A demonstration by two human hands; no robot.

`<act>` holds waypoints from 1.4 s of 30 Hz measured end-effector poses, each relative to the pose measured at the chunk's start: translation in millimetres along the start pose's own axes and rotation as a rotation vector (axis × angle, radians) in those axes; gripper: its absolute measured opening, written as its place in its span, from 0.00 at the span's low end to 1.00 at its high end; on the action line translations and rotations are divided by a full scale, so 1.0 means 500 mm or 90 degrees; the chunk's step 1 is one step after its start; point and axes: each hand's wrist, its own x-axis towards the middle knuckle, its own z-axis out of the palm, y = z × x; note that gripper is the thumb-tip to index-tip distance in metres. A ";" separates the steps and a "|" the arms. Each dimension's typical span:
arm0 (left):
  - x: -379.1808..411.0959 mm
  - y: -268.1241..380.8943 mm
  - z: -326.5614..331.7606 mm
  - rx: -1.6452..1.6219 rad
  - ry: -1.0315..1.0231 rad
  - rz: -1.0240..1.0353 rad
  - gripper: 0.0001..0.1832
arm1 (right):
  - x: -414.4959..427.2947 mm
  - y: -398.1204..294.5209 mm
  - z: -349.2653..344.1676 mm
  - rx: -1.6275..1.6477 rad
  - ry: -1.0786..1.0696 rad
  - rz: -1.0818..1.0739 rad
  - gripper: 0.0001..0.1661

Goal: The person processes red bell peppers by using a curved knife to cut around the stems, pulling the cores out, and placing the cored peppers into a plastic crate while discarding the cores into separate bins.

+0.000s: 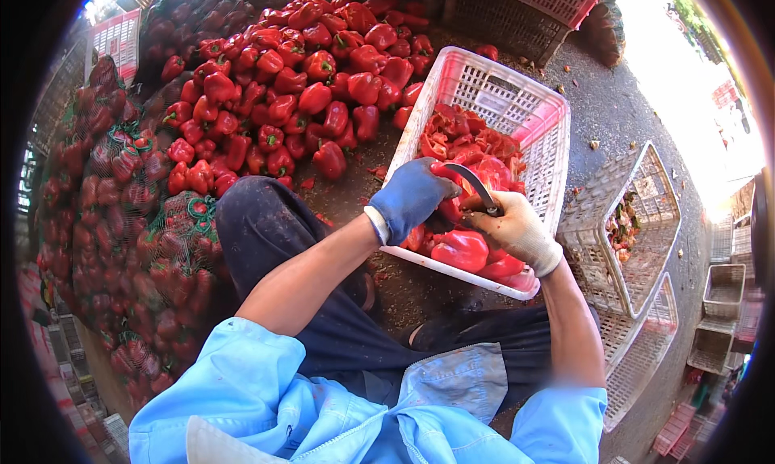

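Observation:
Over a white plastic crate of cut red bell peppers, my left hand wears a blue-coated glove and grips a piece of red bell pepper. My right hand, in a cream knit glove, is closed around a small curved knife. The blade arcs up to the left and reaches the piece at my left hand. My right fingers hide most of the handle. A large heap of whole red bell peppers lies on the ground beyond my left knee.
Net sacks of red peppers stand at the left. At the right, a tilted white crate holds pepper cores and stems, with another crate beside it. Stacked crates stand at the back. My bent legs flank the near ground.

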 end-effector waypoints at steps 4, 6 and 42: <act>-0.024 0.033 0.008 -0.089 -0.024 -0.053 0.12 | -0.005 0.007 -0.001 0.084 -0.002 -0.002 0.12; -0.026 0.035 0.009 -0.085 -0.025 -0.067 0.12 | -0.006 0.011 -0.001 0.119 -0.009 0.033 0.12; -0.256 -0.313 -0.589 0.583 0.346 -0.187 0.38 | -0.285 0.372 -0.567 -0.712 0.483 0.491 0.42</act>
